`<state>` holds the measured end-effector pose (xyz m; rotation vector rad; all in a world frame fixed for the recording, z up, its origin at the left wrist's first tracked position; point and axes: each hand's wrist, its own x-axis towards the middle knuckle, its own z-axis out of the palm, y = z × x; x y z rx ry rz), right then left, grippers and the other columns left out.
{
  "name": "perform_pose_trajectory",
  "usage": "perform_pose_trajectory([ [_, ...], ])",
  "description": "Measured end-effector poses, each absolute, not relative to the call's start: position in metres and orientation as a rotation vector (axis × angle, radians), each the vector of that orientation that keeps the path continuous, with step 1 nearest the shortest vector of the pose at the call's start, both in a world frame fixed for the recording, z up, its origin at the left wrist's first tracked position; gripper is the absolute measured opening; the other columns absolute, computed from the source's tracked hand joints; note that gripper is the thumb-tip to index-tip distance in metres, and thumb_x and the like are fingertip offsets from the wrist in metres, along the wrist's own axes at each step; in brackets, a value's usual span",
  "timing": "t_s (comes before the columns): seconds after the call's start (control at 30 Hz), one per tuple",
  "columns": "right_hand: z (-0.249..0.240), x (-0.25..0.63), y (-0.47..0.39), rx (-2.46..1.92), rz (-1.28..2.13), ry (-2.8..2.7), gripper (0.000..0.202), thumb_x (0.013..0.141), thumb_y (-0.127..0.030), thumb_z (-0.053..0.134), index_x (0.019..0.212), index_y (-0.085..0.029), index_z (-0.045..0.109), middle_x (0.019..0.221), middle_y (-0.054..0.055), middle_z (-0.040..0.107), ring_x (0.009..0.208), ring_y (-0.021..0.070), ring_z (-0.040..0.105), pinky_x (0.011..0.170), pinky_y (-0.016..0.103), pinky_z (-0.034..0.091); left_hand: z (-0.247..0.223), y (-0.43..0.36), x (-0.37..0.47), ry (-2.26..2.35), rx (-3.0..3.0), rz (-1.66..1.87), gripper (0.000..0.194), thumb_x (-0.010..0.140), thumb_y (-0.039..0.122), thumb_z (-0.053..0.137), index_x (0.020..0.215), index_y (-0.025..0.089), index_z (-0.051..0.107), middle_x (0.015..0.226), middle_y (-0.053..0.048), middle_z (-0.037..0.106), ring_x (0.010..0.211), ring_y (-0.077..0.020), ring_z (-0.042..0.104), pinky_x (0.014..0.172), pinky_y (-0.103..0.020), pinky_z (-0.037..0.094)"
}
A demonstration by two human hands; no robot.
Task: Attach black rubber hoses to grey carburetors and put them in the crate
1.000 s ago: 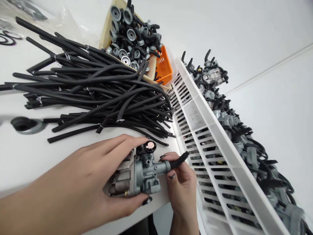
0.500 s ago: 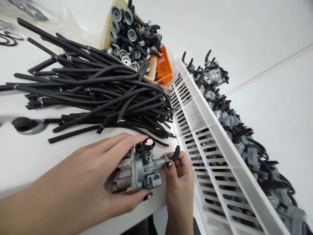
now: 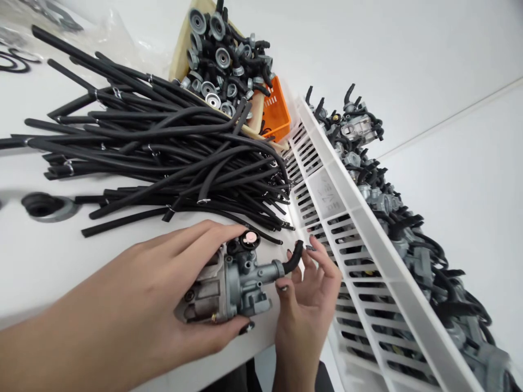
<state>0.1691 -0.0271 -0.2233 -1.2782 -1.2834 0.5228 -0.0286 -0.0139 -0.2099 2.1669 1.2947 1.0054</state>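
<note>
A grey metal carburetor [image 3: 239, 286] lies sideways over the white table, with a round black part and a pinkish disc on its upper side. My left hand [image 3: 175, 283] is wrapped round its wider left end, thumb below and fingers above. From the carburetor's right end a short bent black rubber tube [image 3: 294, 260] curves upward. Beside that tube is my right hand [image 3: 310, 283], its fingers apart and curved, the thumb close to the fitting at the tube's base. Nothing is held in it.
Many black hoses [image 3: 163, 141] lie in a pile beyond my hands. Behind them stand a cream bin [image 3: 180, 49] of capped fittings and an orange basket [image 3: 277, 111]. A slotted white crate [image 3: 368, 239] full of carburetors rises on the right. A black ring part [image 3: 49, 207] sits left.
My right hand has loosened from the fitting and tube, its fingers spreading and shifting slightly right. The left hand and carburetor have barely moved.
</note>
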Motion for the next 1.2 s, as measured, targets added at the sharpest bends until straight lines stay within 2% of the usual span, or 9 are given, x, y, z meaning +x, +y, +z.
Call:
perform_pose_trajectory([
  [0.1,-0.223,0.169,-0.026,-1.266,0.567,-1.278,0.033,0.081,-0.032,0.077,0.108,-0.030,0.059,0.139,0.008,0.051,0.127,0.0270,0.054,0.095,0.042,0.049,-0.213,-0.013,-0.028,1.237,2.161,1.103,0.050,0.080,0.033,0.062,0.126,0.033,0.043,0.109,0.003,0.067,0.091,-0.0201,0.070,0.075,-0.031,0.056],
  [0.33,-0.228,0.174,-0.027,-1.171,0.680,-1.250,0.031,0.079,-0.032,0.080,0.107,-0.031,0.065,0.132,0.006,0.062,0.115,0.0225,0.065,0.091,0.037,0.053,-0.206,-0.016,-0.028,1.280,2.120,1.034,0.052,0.079,0.027,0.063,0.125,0.035,0.042,0.113,0.004,0.067,0.095,-0.0213,0.069,0.079,-0.033,0.054],
  [0.43,-0.230,0.179,-0.027,-1.170,0.717,-1.184,0.019,0.087,-0.037,0.072,0.104,-0.030,0.069,0.134,0.006,0.063,0.118,0.0237,0.064,0.095,0.041,0.053,-0.208,-0.015,-0.028,1.299,2.145,1.021,0.053,0.080,0.029,0.063,0.127,0.034,0.040,0.115,0.004,0.067,0.097,-0.0211,0.069,0.080,-0.033,0.055],
  [0.53,-0.231,0.185,-0.027,-1.152,0.809,-1.113,0.011,0.092,-0.031,0.065,0.101,-0.030,0.073,0.134,0.006,0.065,0.116,0.0234,0.066,0.098,0.044,0.052,-0.214,-0.012,-0.029,1.273,2.191,1.102,0.053,0.079,0.033,0.062,0.128,0.033,0.042,0.113,0.003,0.068,0.092,-0.0201,0.070,0.076,-0.031,0.056],
  [0.63,-0.230,0.194,-0.026,-1.091,0.939,-1.099,0.019,0.089,-0.023,0.068,0.106,-0.030,0.074,0.137,0.007,0.064,0.120,0.0240,0.065,0.100,0.042,0.053,-0.219,-0.009,-0.030,1.271,2.212,1.139,0.054,0.077,0.037,0.063,0.127,0.032,0.044,0.110,0.004,0.069,0.088,-0.0194,0.071,0.071,-0.031,0.057],
  [0.77,-0.231,0.205,-0.026,-1.079,1.029,-1.117,0.024,0.087,-0.019,0.072,0.108,-0.030,0.075,0.136,0.006,0.065,0.120,0.0213,0.065,0.100,0.034,0.054,-0.217,-0.012,-0.031,1.307,2.256,1.138,0.063,0.069,0.046,0.070,0.127,0.035,0.046,0.110,0.007,0.069,0.088,-0.0177,0.071,0.070,-0.029,0.059],
  [0.9,-0.233,0.210,-0.025,-1.146,1.034,-1.109,0.025,0.086,-0.017,0.073,0.107,-0.031,0.075,0.138,0.005,0.064,0.114,0.0191,0.069,0.097,0.030,0.056,-0.211,-0.016,-0.030,1.413,2.191,1.011,0.066,0.070,0.044,0.071,0.128,0.041,0.041,0.116,0.011,0.067,0.098,-0.0162,0.069,0.082,-0.027,0.058],
  [1.1,-0.233,0.208,-0.024,-1.162,0.977,-1.156,0.024,0.087,-0.018,0.072,0.107,-0.033,0.075,0.128,0.003,0.070,0.115,0.0168,0.068,0.096,0.026,0.057,-0.216,-0.013,-0.031,1.346,2.251,1.114,0.062,0.069,0.047,0.069,0.126,0.037,0.045,0.112,0.008,0.068,0.090,-0.0174,0.071,0.071,-0.030,0.059],
  [1.2,-0.232,0.206,-0.024,-1.182,0.935,-1.186,0.024,0.088,-0.018,0.071,0.107,-0.032,0.075,0.126,0.003,0.072,0.117,0.0164,0.067,0.096,0.026,0.056,-0.214,-0.015,-0.031,1.394,2.211,1.037,0.061,0.071,0.045,0.069,0.126,0.038,0.043,0.114,0.009,0.067,0.095,-0.0180,0.070,0.077,-0.030,0.058],
])
